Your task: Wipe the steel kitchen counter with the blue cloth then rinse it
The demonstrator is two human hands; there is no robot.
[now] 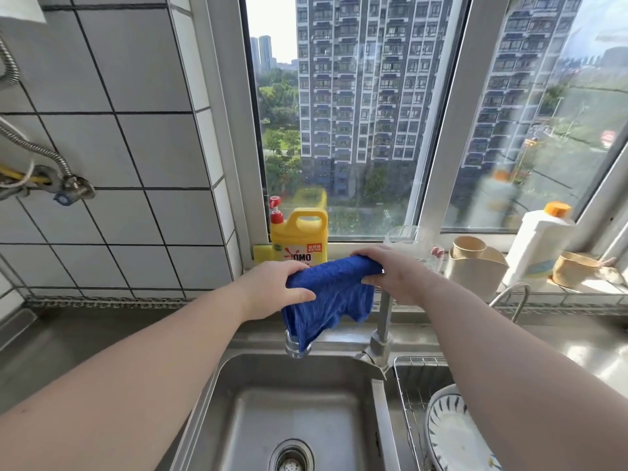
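The blue cloth (331,294) hangs draped over the arm of the steel faucet (382,326) above the sink (299,416). My left hand (275,288) grips its left end, thumb on the front of the fabric. Its right end is held by my right hand (390,273), fingers curled over the top fold. The cloth's lower edge dangles over the faucet spout (297,346). No water is running. The steel counter (68,345) stretches to the left of the sink and also to the right.
A yellow detergent jug (299,237) and a yellow sponge (261,253) stand on the sill behind the cloth. Beige cups (475,263), a clear glass (406,239) and a white bottle (538,243) sit to the right. A wire rack (416,402) with a plate (452,433) fills the right basin.
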